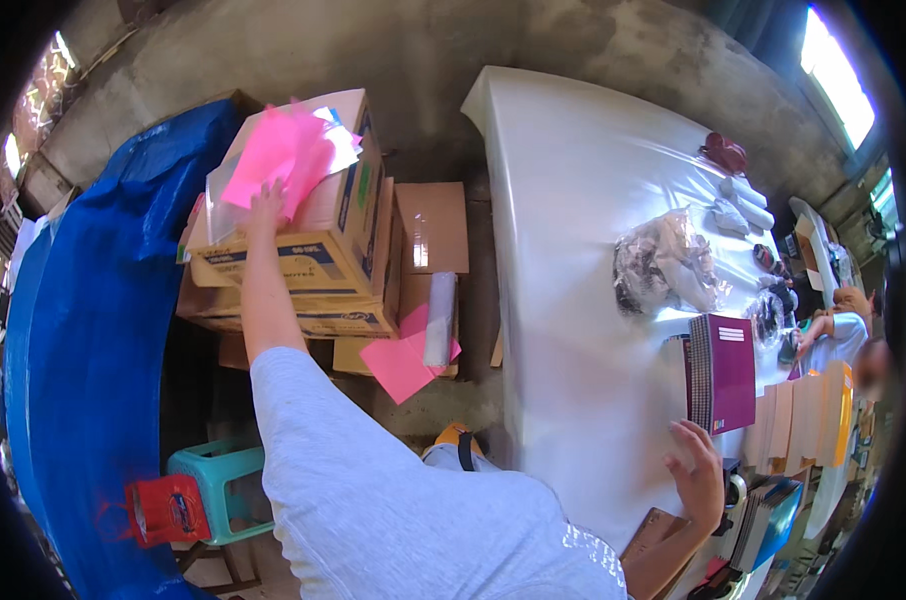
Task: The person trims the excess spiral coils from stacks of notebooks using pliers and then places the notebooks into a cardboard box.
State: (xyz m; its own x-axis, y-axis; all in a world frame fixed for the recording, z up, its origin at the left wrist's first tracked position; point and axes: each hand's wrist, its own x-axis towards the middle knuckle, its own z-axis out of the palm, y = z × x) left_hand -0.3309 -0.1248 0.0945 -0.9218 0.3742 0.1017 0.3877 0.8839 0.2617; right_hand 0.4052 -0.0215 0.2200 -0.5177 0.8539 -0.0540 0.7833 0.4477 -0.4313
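Note:
My left hand (266,207) reaches far out, its fingers spread against the lower edge of some bright pink sheets (281,155). These lie on top of a stacked cardboard box (318,215), with white papers (343,145) poking out beside them. Whether the thumb is under the sheets is hidden. Over the white-covered table, my right hand (700,475) is open with curved, separated fingers and holds nothing. Just beyond its fingertips stands a stack of spiral notebooks with a purple cover (728,373).
A clear plastic bag (668,265) rests on the white table (563,240). More pink sheets (403,365) and a plastic-wrapped roll (439,320) lie low between the tables. At left are a teal stool (213,480), a red bag (168,510) and a blue-covered table (93,350). Another person (838,335) works at far right.

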